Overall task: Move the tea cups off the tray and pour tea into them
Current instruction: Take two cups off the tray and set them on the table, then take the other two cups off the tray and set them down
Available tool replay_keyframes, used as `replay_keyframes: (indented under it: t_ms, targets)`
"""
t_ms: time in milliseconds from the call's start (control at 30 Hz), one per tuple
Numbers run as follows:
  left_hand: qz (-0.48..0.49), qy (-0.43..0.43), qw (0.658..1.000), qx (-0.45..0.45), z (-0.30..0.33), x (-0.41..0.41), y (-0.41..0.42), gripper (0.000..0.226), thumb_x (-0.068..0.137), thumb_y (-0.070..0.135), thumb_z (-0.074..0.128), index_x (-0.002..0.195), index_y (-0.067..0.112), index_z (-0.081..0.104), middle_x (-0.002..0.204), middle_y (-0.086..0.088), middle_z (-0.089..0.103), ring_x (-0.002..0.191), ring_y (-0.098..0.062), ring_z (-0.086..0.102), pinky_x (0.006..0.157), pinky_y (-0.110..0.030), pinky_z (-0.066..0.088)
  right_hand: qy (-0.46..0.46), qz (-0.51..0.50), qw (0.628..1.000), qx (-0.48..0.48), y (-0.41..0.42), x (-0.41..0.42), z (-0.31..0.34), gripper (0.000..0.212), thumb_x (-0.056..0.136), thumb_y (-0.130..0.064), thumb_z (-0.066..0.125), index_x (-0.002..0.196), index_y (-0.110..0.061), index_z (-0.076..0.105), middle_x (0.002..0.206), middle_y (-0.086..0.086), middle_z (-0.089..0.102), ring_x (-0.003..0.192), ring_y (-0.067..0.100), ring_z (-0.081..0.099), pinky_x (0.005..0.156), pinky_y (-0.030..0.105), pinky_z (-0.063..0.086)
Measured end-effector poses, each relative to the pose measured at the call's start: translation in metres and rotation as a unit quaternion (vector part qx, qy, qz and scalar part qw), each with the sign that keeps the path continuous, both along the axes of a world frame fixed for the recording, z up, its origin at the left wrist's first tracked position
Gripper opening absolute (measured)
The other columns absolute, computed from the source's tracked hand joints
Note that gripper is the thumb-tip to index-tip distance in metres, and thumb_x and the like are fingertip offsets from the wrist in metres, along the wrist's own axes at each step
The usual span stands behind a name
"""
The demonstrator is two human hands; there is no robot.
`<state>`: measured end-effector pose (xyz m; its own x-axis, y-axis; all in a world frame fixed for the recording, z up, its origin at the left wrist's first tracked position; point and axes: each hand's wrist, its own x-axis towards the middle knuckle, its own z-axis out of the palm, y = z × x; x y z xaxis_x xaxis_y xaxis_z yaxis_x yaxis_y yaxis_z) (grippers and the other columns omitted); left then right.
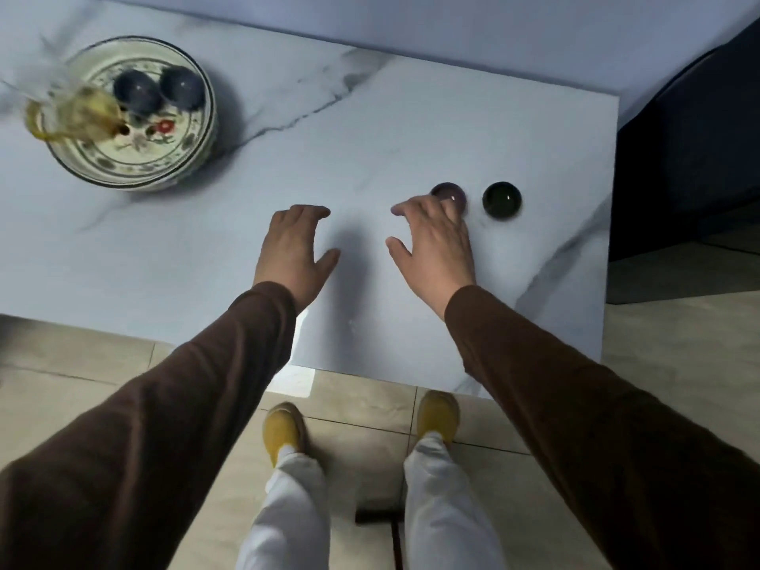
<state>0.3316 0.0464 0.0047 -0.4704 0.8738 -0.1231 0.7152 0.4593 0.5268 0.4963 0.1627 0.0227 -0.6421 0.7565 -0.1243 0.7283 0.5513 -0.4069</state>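
Observation:
A round painted ceramic tray [190, 165] sits at the far left of the marble table. On it stand two dark blue tea cups [137, 92] [182, 87] and a glass teapot [78, 115] with yellow tea, blurred, at the tray's left rim. Two more cups stand on the table at the right: a purple cup [453, 192] and a dark green cup [501, 200]. My right hand [436, 248] is spread open, its outer fingers covering the purple cup's near side. My left hand [294, 248] hovers open over bare table, holding nothing.
The white marble table [370, 117] ends close to the right of the green cup and near my feet. Dark blue furniture [691, 158] stands beyond the right edge. Beige floor tiles lie below.

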Motion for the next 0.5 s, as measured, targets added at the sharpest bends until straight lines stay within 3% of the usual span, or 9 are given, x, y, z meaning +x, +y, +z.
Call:
replay_keyframes:
  t_ms: [300, 500]
  targets:
    - [-0.009, -0.001, 1.000, -0.013, 0.018, -0.098, -0.074, 0.048, 0.085, 0.022, 0.066, 0.130, 0.012, 0.052, 0.130, -0.007, 0.055, 0.121, -0.029, 0.045, 0.101, -0.035, 0.038, 0.005, -0.006, 1.000, -0.015, -0.082, -0.101, 0.017, 0.036, 0.092, -0.031, 0.058, 0.127, -0.022, 0.057, 0.131, -0.002, 0.055, 0.122, 0.023, 0.045, 0.098, 0.035, 0.037]
    - [0.022, -0.010, 1.000, -0.015, 0.015, -0.146, -0.077, 0.049, 0.085, 0.021, 0.067, 0.131, 0.013, 0.051, 0.131, -0.006, 0.054, 0.123, -0.027, 0.044, 0.102, -0.031, 0.035, 0.026, -0.011, 0.999, -0.039, -0.087, -0.152, 0.006, 0.035, 0.093, -0.031, 0.057, 0.127, -0.023, 0.057, 0.130, -0.002, 0.056, 0.121, 0.023, 0.045, 0.099, 0.035, 0.038]
